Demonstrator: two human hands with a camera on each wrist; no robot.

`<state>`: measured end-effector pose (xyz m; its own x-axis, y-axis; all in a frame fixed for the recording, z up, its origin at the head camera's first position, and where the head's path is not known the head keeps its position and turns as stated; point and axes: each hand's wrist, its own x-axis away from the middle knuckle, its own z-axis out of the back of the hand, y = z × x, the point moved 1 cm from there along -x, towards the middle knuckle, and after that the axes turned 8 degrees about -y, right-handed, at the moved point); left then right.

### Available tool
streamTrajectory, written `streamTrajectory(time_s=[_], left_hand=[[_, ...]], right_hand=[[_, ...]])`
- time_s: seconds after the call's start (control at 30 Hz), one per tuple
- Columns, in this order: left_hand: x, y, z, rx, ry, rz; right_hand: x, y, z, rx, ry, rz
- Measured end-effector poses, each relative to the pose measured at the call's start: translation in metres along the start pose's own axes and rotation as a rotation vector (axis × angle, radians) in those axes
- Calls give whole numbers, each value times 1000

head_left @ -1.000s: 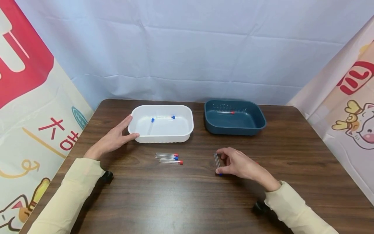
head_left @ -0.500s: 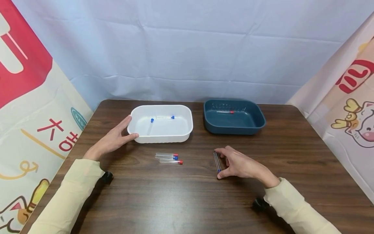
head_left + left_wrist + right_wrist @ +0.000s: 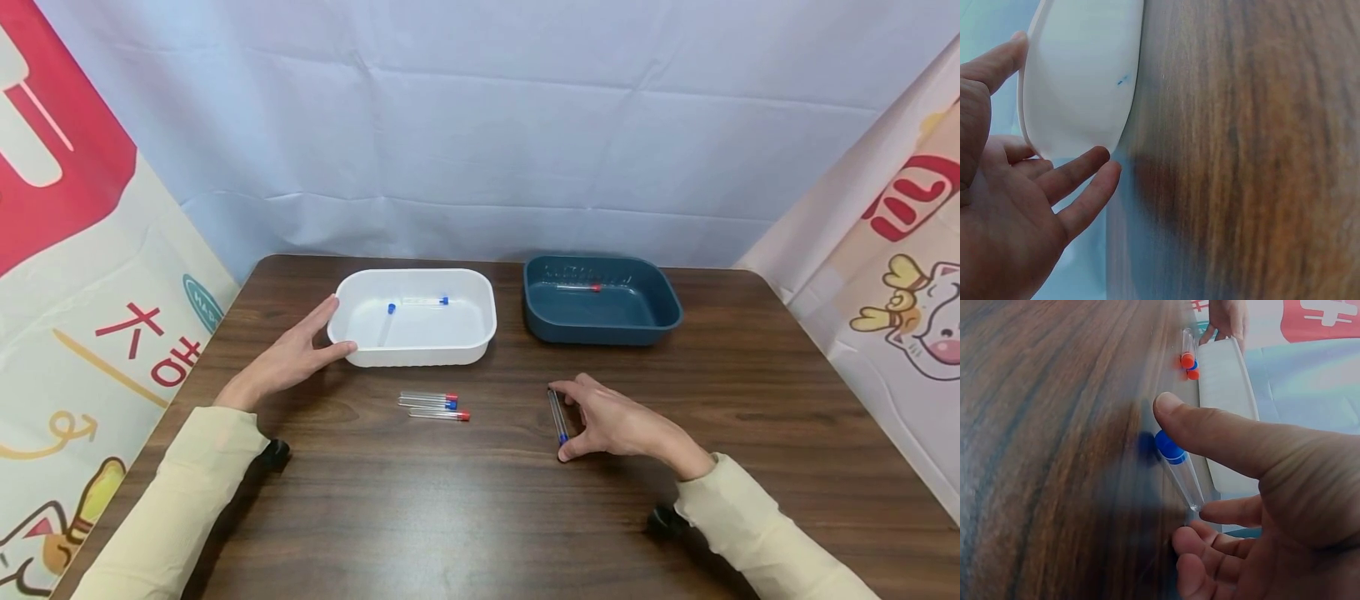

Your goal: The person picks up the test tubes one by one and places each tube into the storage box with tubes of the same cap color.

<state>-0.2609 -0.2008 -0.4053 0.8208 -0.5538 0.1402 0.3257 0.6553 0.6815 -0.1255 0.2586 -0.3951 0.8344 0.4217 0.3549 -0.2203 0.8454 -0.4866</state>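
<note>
My right hand [image 3: 611,417] pinches a clear test tube [image 3: 557,415] lengthwise, index fingertip at its rounded end and thumb at its blue cap [image 3: 1170,447]. The tube is close over the tabletop in the right wrist view. With fingers spread and fairly straight, my left hand [image 3: 288,354] rests at the left end of a white tray [image 3: 412,357], the thumb on its front rim. Two blue-capped tubes [image 3: 424,301] lie inside that tray. Before it, a small group of tubes [image 3: 438,415] with red and blue caps lies on the wood.
A dark blue tray [image 3: 602,333] stands right of the white one, holding a red-capped tube [image 3: 579,287]. Both trays sit toward the back edge of the brown wooden table [image 3: 420,517]. A pale cloth [image 3: 480,150] hangs behind, with printed cloths at both sides.
My right thumb has shifted slightly nearer the front and now sits at the end of the blue cap, leaving more of the cap visible. My left hand stays at the white tray.
</note>
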Motion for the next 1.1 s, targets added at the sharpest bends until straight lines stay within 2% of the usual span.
streamTrajectory(time_s=[0.83,1.1], left_hand=[[-2,0,0,-16,10,-12],[-2,-1,0,5,12,-16]], right_hand=[[-4,0,-1,34,-5,-14],[-3,-1,0,33,-2,-28]])
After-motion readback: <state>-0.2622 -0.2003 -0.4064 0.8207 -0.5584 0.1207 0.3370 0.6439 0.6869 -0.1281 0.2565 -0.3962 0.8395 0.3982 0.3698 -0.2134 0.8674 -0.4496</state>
